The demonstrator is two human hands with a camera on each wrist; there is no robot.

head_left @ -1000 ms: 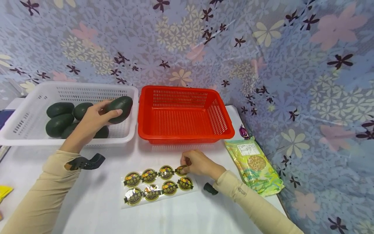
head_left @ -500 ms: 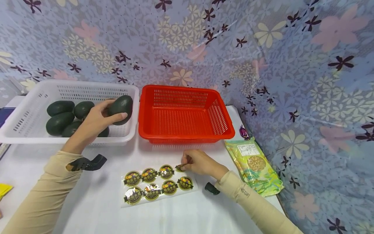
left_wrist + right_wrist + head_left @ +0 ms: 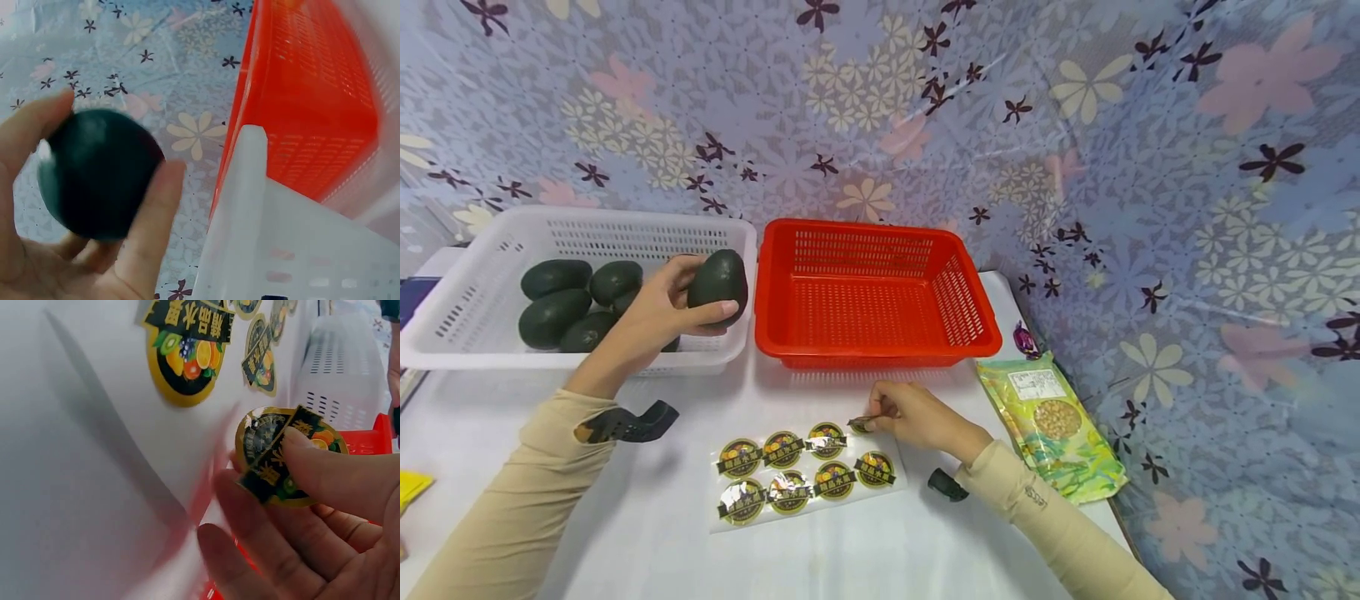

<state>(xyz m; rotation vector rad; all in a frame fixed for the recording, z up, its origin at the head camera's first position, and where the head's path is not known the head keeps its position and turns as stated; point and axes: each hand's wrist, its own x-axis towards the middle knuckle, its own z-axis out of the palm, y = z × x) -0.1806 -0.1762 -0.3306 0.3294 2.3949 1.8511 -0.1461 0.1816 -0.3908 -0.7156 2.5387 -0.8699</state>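
Note:
My left hand (image 3: 658,317) grips a dark green avocado (image 3: 718,285) above the right end of the white basket (image 3: 734,358). In the left wrist view, the thumb and fingers wrap the sides of this avocado (image 3: 100,175). Several more avocados (image 3: 553,318) lie in the white basket, partly hidden by my forearm. My right hand (image 3: 917,421) pinches a round black-and-gold fruit sticker (image 3: 265,434) between thumb and fingers, at the upper right corner of a sticker sheet (image 3: 853,447). Rows of matching stickers lie flat on that sheet.
A red basket (image 3: 861,362) stands right beside the white one, behind the sheet. On the right lie a green-yellow food packet (image 3: 1052,425) and a small purple wrapped sweet (image 3: 1025,340). A floral curtain (image 3: 880,108) hangs behind. Something yellow (image 3: 411,489) lies at the left edge.
The avocado has turned more upright and shifted slightly right in my left hand. My right hand has drawn the corner sticker up from the sheet, tilting it edge-on in the head view.

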